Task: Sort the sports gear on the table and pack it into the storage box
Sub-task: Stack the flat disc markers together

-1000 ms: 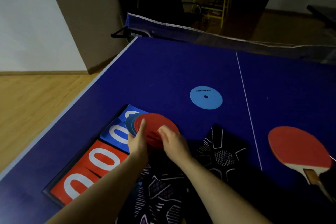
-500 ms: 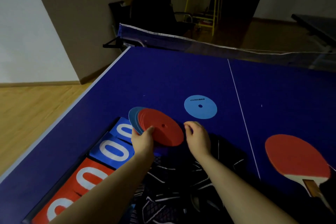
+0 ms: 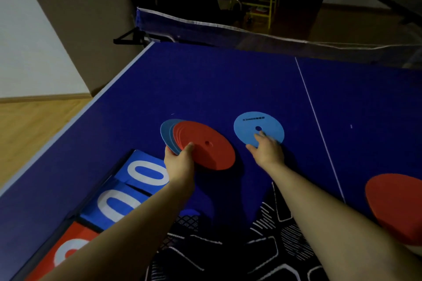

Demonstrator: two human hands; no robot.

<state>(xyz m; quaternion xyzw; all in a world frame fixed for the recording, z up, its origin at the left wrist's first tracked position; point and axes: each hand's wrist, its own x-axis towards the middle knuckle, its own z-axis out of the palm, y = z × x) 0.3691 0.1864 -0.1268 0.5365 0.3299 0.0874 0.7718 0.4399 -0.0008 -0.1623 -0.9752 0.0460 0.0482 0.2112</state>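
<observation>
My left hand point(image 3: 180, 162) grips a fanned stack of flat discs point(image 3: 201, 143), red ones on top and blue ones behind, held just above the blue table-tennis table point(image 3: 205, 84). A single light-blue disc point(image 3: 253, 124) with a centre hole lies flat on the table to the right. My right hand point(image 3: 266, 149) has its fingers laid on that disc's near edge; its fingertips are blurred. A black storage bag with white patterns point(image 3: 228, 248) lies under my forearms at the near edge.
A flip scoreboard point(image 3: 127, 191) with blue and red zero cards lies at the near left. A red table-tennis paddle point(image 3: 397, 210) rests at the right edge. The net point(image 3: 251, 34) spans the far side. The white centre line point(image 3: 317, 118) runs past the disc.
My right hand left the stack and reached forward to the light-blue disc. My left hand carried the stack forward, away from the scoreboard. The camera moved closer.
</observation>
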